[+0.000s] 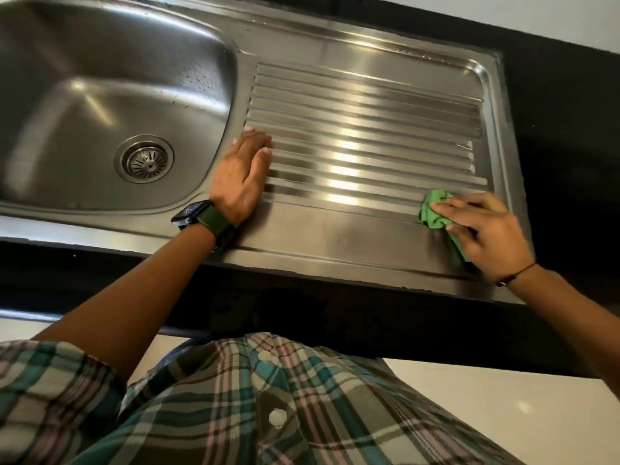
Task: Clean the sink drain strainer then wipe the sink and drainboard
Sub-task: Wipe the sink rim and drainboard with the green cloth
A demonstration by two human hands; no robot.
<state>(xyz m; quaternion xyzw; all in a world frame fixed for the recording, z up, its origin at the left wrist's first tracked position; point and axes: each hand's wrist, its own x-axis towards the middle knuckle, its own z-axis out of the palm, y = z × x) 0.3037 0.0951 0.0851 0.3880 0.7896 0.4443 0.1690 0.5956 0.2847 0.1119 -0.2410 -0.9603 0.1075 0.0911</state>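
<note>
Where the basin floor dips lowest, the drain strainer point(144, 159) sits seated in its round steel collar, slotted, with a small centre knob. Sink basin point(84, 95): brushed stainless steel, rounded corners, streaky reflections; water droplets cling to its right wall near the rim.

Drainboard point(362, 139) joins the basin on the right, same steel sheet, pressed into long parallel ridges running left to right, bright glints down the middle. A flat border surrounds the ridges, and a raised lip edges the whole unit.

Green cloth point(436, 209): soft, crumpled, bunched at the near right corner of the drainboard, lying on the flat border just past the ridge ends. Right hand point(483, 229) presses down on it, fingers curled over and gripping the cloth against the metal; thin dark cord bracelet at that wrist.

Left hand point(243, 176) lies open and flat, palm down, holding nothing, on the left end of the ridges just beside the basin rim. Dark smartwatch point(198, 214) with a dark band on that wrist.

Countertop point(570, 129): black, matte, framing the steel unit on the far and right sides and along the near edge. Pale wall shows at the top right corner. Pale floor below. Plaid shirt point(251, 407), teal, cream and pink checks, white buttons, fills the bottom of the view.
</note>
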